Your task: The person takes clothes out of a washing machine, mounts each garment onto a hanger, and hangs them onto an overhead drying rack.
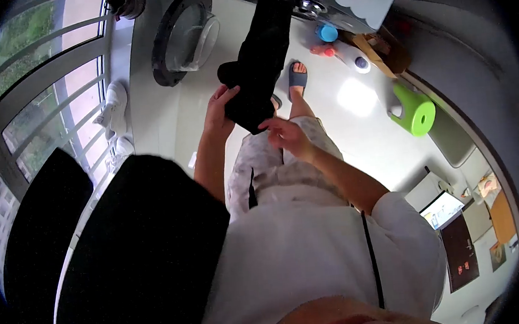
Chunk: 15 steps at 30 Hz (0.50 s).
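Note:
A length of plain black cloth, perhaps a garment, stretches from the dark front of a machine at the top down to my hands. My left hand is closed on its left edge, with the thumb lying over the fabric. At its lower corner, my right hand has bent fingers pinching the edge. The cloth's folds and exact kind are lost in the black. Left of the cloth, a round door with a clear glass bowl stands open.
A green stool, a white bottle and a blue-capped container are on the right. White shoes sit by the barred window. Large black shapes fill the lower left. My slippered foot is on the pale floor.

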Each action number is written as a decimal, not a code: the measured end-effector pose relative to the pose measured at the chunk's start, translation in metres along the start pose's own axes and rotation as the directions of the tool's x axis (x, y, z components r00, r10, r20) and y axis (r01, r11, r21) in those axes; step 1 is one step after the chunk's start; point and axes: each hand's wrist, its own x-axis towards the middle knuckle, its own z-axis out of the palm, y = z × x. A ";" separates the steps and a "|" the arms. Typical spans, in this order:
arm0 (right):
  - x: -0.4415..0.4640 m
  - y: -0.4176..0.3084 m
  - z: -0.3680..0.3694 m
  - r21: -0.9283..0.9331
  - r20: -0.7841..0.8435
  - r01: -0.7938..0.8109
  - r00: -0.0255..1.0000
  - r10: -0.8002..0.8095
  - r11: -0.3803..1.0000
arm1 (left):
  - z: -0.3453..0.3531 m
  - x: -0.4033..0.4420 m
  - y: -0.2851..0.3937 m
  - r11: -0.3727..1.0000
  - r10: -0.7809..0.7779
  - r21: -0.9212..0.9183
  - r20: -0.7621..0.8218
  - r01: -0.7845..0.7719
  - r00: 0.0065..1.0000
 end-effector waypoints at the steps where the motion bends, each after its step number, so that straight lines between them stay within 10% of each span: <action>1: -0.006 -0.006 0.000 0.245 0.027 -0.062 0.998 0.057 0.967 | 0.003 -0.020 -0.001 1.000 0.003 0.000 0.001 -0.003 1.000; 7: 0.031 -0.036 -0.034 0.614 -0.469 0.014 0.811 0.350 0.789 | 0.029 -0.125 -0.013 0.970 -0.109 0.237 0.246 0.049 0.963; 9: 0.057 -0.055 -0.047 0.733 -0.174 -0.125 0.916 0.363 0.669 | 0.023 -0.145 -0.023 0.886 -0.336 0.413 0.261 0.210 0.905; 11: 0.089 -0.015 -0.062 0.593 -0.117 -0.283 0.896 0.428 0.754 | 0.003 -0.156 -0.044 0.739 -0.314 0.663 0.181 0.120 0.932; 13: 0.095 -0.015 -0.017 0.314 -0.487 -0.120 0.831 0.269 0.942 | -0.047 -0.132 -0.032 0.607 -0.450 0.794 0.301 0.040 0.841; 14: 0.093 -0.004 -0.002 -0.095 -0.472 0.028 0.879 -0.070 0.995 | -0.064 -0.116 -0.018 0.665 -0.310 0.746 0.310 -0.028 0.899; 15: 0.075 -0.017 0.022 -0.311 -0.430 -0.193 0.902 0.043 0.931 | -0.078 -0.086 -0.022 0.668 -0.065 0.731 0.241 -0.137 0.968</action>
